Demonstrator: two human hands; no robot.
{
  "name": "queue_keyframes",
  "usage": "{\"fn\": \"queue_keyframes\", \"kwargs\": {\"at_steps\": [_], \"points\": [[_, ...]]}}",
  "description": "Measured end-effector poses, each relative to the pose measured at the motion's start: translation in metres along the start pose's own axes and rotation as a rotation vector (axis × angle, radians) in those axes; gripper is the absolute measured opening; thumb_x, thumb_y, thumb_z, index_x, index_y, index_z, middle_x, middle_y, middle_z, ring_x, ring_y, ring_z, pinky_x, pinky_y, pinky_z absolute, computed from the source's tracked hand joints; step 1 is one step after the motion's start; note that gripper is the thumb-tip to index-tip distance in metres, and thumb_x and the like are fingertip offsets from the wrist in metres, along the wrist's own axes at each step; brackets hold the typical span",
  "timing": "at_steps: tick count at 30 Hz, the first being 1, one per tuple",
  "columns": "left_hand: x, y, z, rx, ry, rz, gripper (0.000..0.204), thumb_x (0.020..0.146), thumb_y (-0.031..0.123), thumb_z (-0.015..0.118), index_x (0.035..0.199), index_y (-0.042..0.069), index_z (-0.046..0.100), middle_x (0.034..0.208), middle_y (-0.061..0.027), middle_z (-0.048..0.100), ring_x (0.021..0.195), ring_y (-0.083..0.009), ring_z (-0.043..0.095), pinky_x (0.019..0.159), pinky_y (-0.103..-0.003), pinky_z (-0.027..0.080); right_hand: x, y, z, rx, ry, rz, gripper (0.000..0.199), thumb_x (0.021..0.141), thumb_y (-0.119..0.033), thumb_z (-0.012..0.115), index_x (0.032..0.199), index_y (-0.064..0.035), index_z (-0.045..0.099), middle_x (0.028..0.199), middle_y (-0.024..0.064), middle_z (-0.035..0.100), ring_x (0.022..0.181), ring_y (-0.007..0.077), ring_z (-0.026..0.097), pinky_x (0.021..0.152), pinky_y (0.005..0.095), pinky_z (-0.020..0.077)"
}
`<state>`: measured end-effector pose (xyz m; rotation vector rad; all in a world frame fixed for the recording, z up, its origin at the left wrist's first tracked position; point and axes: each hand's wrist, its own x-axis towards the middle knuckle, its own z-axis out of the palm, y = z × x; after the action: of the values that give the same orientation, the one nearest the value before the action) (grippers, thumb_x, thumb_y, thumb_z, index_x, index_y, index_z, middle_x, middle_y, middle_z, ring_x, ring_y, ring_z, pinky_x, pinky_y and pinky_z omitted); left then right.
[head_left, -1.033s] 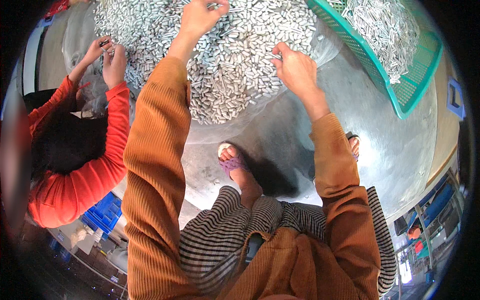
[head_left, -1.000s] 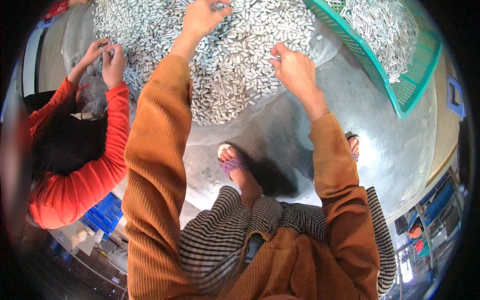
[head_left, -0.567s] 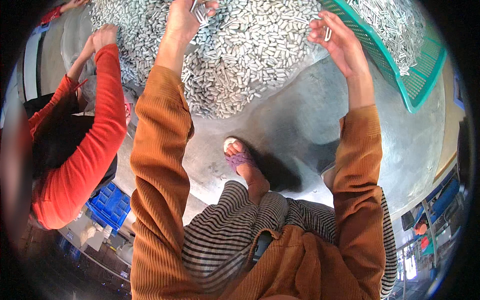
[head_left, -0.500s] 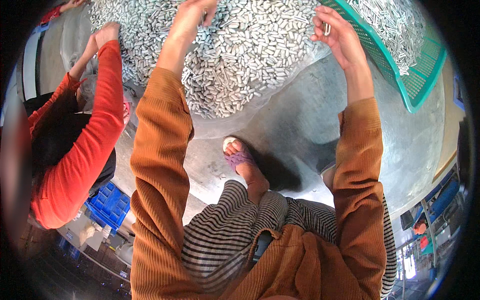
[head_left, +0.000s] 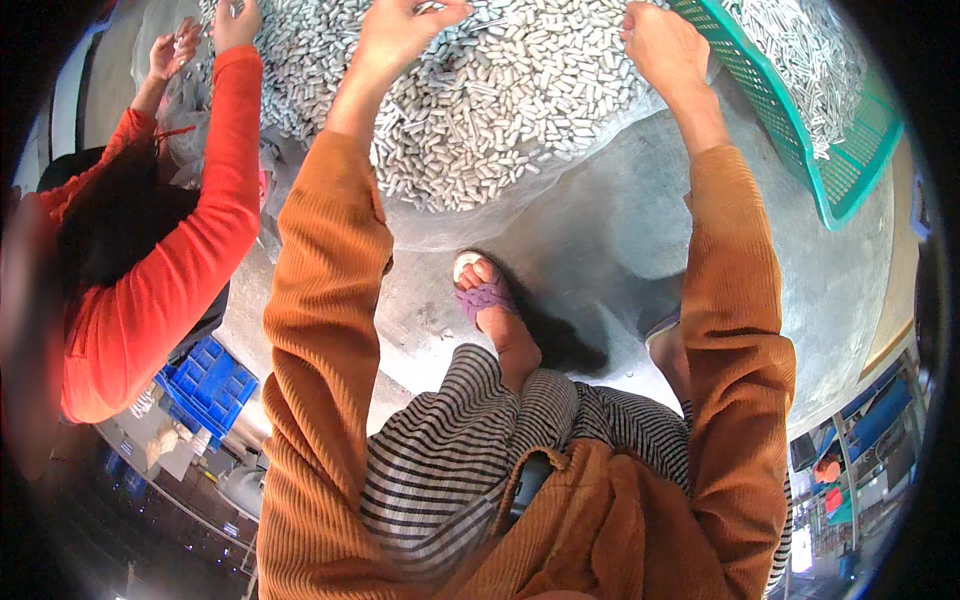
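Note:
A broad heap of small, silvery, capsule-shaped metal pieces (head_left: 520, 110) lies on clear plastic sheeting. Over its far middle is my left hand (head_left: 395, 38), thumb and forefinger drawn together; the upper edge cuts off part of the fingers, and whatever they pinch is hidden. At the heap's right side my right hand (head_left: 668, 48) is closed, its fingers curled in, and I cannot make out anything inside. Just right of that hand stands a green plastic basket (head_left: 838, 205) holding many thin, bright metal pieces (head_left: 805, 70).
At the left, a co-worker in a red sleeve (head_left: 160, 320) has both hands at the heap's edge. My sandalled foot (head_left: 485, 290) rests on the grey floor (head_left: 600, 230) in front of the heap. Behind the co-worker sits a blue divided crate (head_left: 210, 385).
My right hand, which had a small metal link between its fingers, has turned and curled closed. My left hand has shifted slightly right and away. The co-worker's hands have lifted.

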<state>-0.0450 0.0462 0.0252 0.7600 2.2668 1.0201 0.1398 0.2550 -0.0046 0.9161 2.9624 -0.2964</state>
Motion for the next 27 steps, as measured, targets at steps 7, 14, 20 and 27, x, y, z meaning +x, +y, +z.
{"fn": "queue_keyframes", "kwargs": {"at_steps": [7, 14, 20, 27], "points": [[0.024, 0.013, 0.051, 0.667, 0.024, 0.075, 0.018, 0.074, 0.024, 0.063, 0.081, 0.008, 0.070, 0.081, -0.0195, 0.066, 0.078, -0.0351, 0.064, 0.070, -0.045, 0.051, -0.018, 0.018, -0.027, 0.868, -0.225, -0.003, 0.021, 0.087, -0.022, 0.059, 0.101, -0.0064, 0.062, 0.085, 0.0109, 0.064, 0.079, 0.0209, 0.062, 0.067, 0.0347, 0.0480], [0.003, -0.019, -0.003, -0.504, -0.082, -0.170, 0.022, 0.079, 0.026, 0.058, 0.072, 0.007, 0.063, 0.067, -0.0048, 0.060, 0.060, -0.0179, 0.057, 0.054, -0.031, 0.045, -0.054, -0.056, -0.051, 1.593, -0.407, 0.146, 0.023, 0.085, -0.020, 0.064, 0.099, -0.0024, 0.065, 0.075, 0.0026, 0.060, 0.064, 0.0111, 0.054, 0.057, 0.0245, 0.0434], [-0.048, -0.054, -0.033, -0.444, -0.095, -0.205, 0.014, 0.078, 0.022, 0.061, 0.078, 0.009, 0.066, 0.060, 0.0001, 0.055, 0.050, -0.0110, 0.047, 0.046, -0.026, 0.038, -0.042, -0.124, -0.002, 0.584, -0.277, -0.284, 0.020, 0.077, -0.023, 0.069, 0.083, -0.0045, 0.069, 0.075, 0.0113, 0.067, 0.072, 0.0240, 0.065, 0.065, 0.0359, 0.0507], [-0.085, -0.057, 0.023, 0.692, 0.151, 0.360, 0.022, 0.076, 0.028, 0.066, 0.095, 0.017, 0.069, 0.076, -0.0071, 0.065, 0.074, -0.0277, 0.064, 0.063, -0.038, 0.050, -0.051, -0.135, 0.029, 0.209, -0.117, -0.452, 0.013, 0.076, -0.010, 0.056, 0.085, -0.0043, 0.063, 0.076, 0.0191, 0.066, 0.074, 0.0349, 0.065, 0.065, 0.0447, 0.0518]]}}
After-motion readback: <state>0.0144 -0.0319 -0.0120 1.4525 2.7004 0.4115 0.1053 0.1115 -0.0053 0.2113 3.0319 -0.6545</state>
